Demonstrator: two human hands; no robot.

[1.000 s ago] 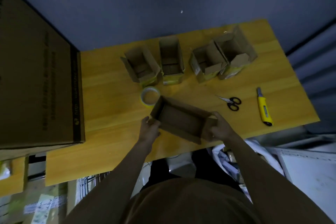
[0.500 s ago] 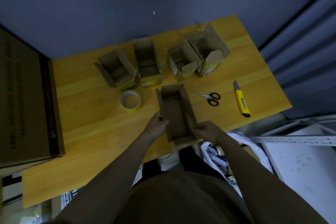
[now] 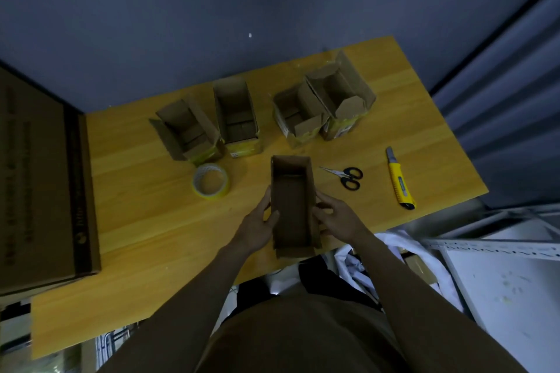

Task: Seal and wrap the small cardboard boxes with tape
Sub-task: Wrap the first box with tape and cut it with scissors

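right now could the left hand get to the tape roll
Probably yes. The tape roll lies on bare table just ahead and left of the left hand, nothing between them, but that hand grips the open box and must let go first.

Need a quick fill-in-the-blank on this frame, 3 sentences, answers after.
1. Both hands hold one open ____ box.
2. The scissors lie between that box and the yellow ____.
3. Behind the tape roll, ____ more open boxes stand in a row on the table.

Answers: cardboard; utility knife; four
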